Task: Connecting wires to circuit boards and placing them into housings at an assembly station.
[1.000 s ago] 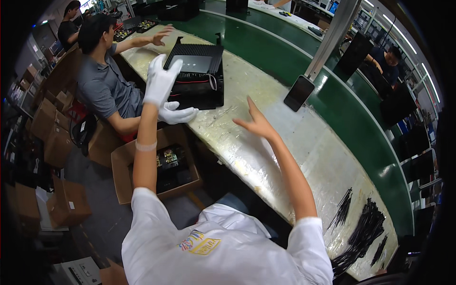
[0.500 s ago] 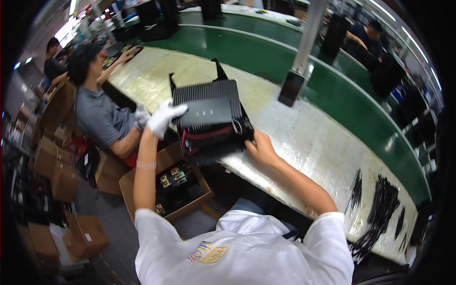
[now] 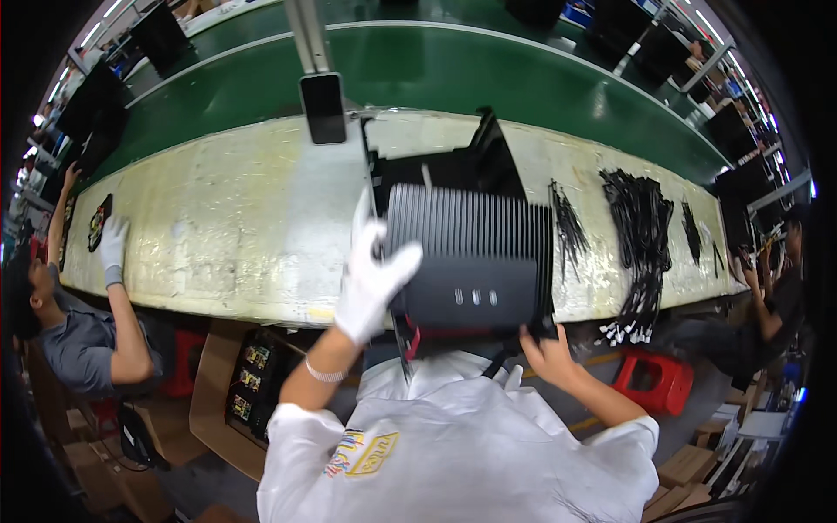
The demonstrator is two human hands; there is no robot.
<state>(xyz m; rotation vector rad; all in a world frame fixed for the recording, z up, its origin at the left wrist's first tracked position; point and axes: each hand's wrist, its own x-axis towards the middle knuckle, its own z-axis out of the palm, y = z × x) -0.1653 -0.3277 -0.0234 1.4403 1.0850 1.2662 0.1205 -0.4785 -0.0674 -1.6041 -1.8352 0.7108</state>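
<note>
In front of my chest I hold a black finned housing (image 3: pixel 471 227) tilted over the near edge of the workbench, with a smooth panel on its near half. My left hand (image 3: pixel 370 283), in a white glove, grips its left side with the thumb on top. At the lower right corner my bare right hand (image 3: pixel 549 353) is closed on it, its fingers partly hidden beneath. A black frame-like part with upright arms (image 3: pixel 501 166) shows just behind the fins; whether it is joined to the housing I cannot tell. A bit of red wire shows underneath at the left.
Bundles of black cables (image 3: pixel 641 227) lie on the pale workbench (image 3: pixel 235 218) at right. A phone (image 3: pixel 323 109) is mounted on a post at the back. Left stands an open carton (image 3: pixel 209 383) with circuit boards, near a co-worker (image 3: pixel 91 336). A red stool (image 3: pixel 654 382) is at right.
My view has swung to the right. The housing, held in both hands, now sits nearer my body with its finned top turned more toward me, and the cables have come closer.
</note>
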